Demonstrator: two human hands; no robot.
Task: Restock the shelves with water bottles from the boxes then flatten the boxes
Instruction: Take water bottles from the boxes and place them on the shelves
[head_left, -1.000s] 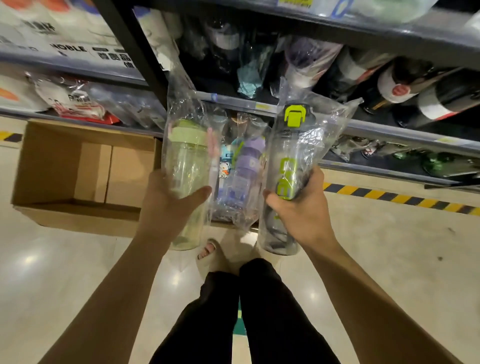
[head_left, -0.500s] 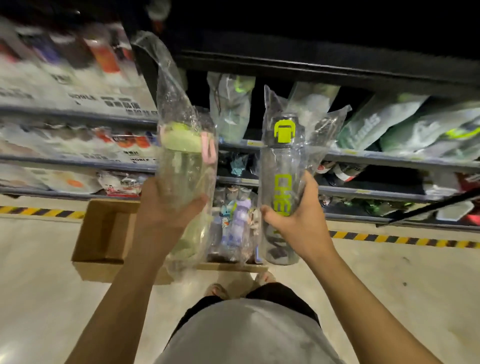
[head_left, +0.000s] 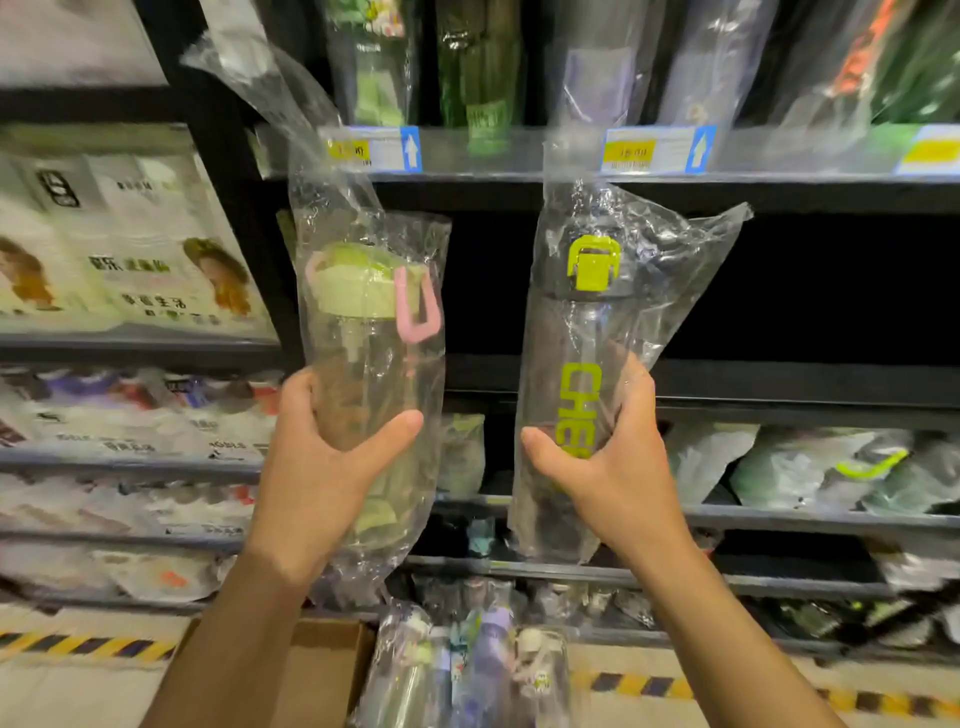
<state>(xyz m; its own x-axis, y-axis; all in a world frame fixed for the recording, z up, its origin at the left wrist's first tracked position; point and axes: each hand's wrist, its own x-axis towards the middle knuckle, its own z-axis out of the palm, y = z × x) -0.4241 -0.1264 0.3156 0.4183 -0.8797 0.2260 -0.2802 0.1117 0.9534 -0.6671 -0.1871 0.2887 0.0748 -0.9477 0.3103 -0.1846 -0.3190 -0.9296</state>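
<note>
My left hand (head_left: 317, 467) grips a clear water bottle with a pale green lid and pink strap (head_left: 371, 332), wrapped in a plastic bag. My right hand (head_left: 608, 467) grips a taller clear bottle with a lime green clasp and lime lettering (head_left: 584, 364), also bagged. Both bottles are upright, held in front of a dark, empty-looking shelf bay (head_left: 779, 291). Below, between my arms, a cardboard box (head_left: 322, 670) stands on the floor beside several more bagged bottles (head_left: 467, 670).
An upper shelf (head_left: 519, 156) with price tags carries bagged bottles. Lower shelves (head_left: 810, 519) on the right hold bagged green items. Left shelving (head_left: 130, 343) holds boxed goods. A black upright (head_left: 228, 156) divides the units. Yellow-black tape (head_left: 78, 644) marks the floor.
Both hands have risen with their bottles from near the floor box up to the dark shelf bay; my view has tilted upward and closer to the shelves.
</note>
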